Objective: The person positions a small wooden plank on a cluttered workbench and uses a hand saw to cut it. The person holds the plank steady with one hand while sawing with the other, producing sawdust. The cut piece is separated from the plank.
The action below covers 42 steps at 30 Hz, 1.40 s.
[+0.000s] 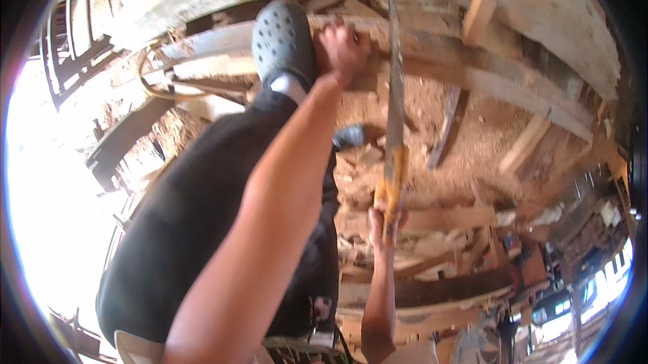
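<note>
My right hand (pixel 386 224) is closed around the yellow handle of a hand saw (pixel 395 111). The saw's long blade points away from me and crosses a wooden board (pixel 466 70). On that board, just left of the blade, my left hand (pixel 343 52) presses down with its fingers curled over the wood. My foot in a grey clog (pixel 283 37) with round holes rests on the wood beside the left hand. Whether the teeth sit in a cut cannot be made out.
A thick pale timber (pixel 540 10) spans the far side. A short wood block (pixel 478 16) leans near it. Sawdust (pixel 432 104) covers the ground, with offcuts (pixel 526 145) lying about. My other shoe (pixel 349 136) stands lower down. Stacked planks (pixel 432 219) lie near my right arm.
</note>
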Tool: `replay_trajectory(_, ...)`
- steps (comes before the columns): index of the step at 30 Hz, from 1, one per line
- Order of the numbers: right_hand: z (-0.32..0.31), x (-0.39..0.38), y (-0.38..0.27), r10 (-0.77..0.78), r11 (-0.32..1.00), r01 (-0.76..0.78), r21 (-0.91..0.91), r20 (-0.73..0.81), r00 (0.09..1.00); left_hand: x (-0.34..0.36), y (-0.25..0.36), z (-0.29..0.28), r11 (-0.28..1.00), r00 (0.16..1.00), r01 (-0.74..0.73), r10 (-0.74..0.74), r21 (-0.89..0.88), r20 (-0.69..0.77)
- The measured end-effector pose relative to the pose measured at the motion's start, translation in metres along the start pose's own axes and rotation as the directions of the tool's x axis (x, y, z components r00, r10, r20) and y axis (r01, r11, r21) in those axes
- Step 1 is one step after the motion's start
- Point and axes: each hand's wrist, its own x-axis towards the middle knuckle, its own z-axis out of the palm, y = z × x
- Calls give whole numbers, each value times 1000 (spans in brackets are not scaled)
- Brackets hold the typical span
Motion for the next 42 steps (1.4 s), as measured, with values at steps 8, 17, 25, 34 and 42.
replay_trajectory(8, -8, -48, -56, -169, 979, 180, -92, 118, 979, 3, 12, -15, 999, 999, -31, 31, 16, 14)
replay_trajectory(17, -4, -5, 12, -340, 906, 352, -235, 89, 936, 0, 9, -10, 999, 1000, -23, 23, -28, -7)
replay_trajectory(25, -54, -90, 26, -198, 974, 201, -100, 36, 979, 3, 11, -13, 998, 998, -54, 53, -32, -23)
replay_trajectory(34, -27, -75, -6, -315, 934, 314, -170, 25, 949, 0, 10, -12, 997, 997, -72, 71, -32, -23)
replay_trajectory(42, 9, -71, 19, -229, 973, 229, 21, -4, 973, 8, 13, -35, 937, 996, -69, 85, -342, 30)
